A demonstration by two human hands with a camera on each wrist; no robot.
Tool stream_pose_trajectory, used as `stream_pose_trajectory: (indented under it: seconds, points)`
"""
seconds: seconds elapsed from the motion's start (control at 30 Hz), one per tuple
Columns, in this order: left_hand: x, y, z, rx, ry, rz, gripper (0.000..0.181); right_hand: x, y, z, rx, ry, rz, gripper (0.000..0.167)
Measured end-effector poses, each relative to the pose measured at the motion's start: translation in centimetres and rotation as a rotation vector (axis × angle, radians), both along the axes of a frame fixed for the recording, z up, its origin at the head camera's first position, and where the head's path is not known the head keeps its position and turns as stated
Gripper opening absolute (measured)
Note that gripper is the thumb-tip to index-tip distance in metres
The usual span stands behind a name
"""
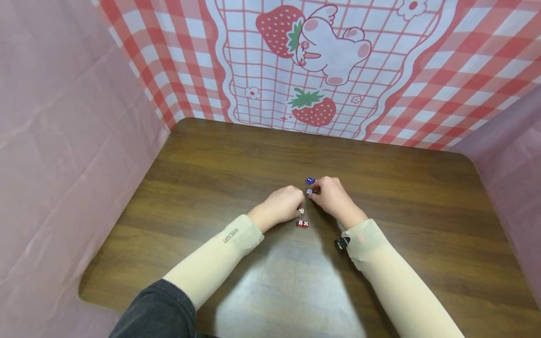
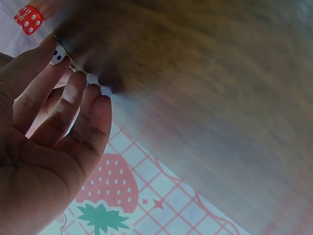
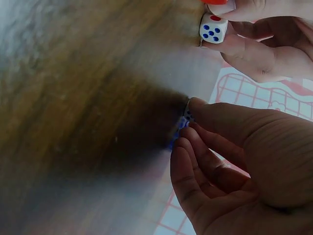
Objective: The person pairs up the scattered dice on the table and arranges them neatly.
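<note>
L hand (image 1: 279, 205) is near mid tabletop (image 1: 422, 206), thumb + index pinching a white die (image 2: 57, 55) w/ blue pips. Not let go yet, so that bit's prob. unfinished; can't tell if the die's underside touches the wood. Its other fingers bend loosely, nothing in them AFAICT.

Just nearer the person, by the L thumb, red dice (image 1: 302, 224), prob. 2, sit side by side on the wood, ungripped: I'd call those done.

Farther off + slightly R, a blue die (image 1: 309, 180) lies on the tabletop w/ another blue bit beside it, partly hidden by the R hand (image 1: 331, 195). Likely a 2nd die, maybe done too, but can't tell how neatly they line up.

R hand's fingers grasp another white die (image 1: 310, 191), pinched at the tips, just nearer the person than the blue. Not released, so also unfinished IMO.

Progress est.: past halfway, w/ reds + blues down and only the 2 whites left to set + release. No other dice seen, tho hands could hide some.
</note>
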State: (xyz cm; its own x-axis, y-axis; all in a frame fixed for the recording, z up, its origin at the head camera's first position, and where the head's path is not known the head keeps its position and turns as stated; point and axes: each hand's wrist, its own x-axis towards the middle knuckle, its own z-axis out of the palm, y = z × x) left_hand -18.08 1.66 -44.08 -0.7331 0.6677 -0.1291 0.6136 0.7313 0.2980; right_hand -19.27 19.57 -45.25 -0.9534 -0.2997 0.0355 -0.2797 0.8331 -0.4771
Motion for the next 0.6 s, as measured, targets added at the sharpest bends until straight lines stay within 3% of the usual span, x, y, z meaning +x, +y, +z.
stream_pose_trajectory:
  seconds: [0.27,0.6]
  points:
    - [0.0,0.1,0.0,0.002,-0.008,0.000,0.017,0.5,0.1,0.0,0.003,-0.012,0.014,0.006]
    - [-0.1,0.1,0.0,-0.003,-0.024,0.002,0.016,2.0,0.3,-0.2,-0.033,-0.015,0.053,0.006]
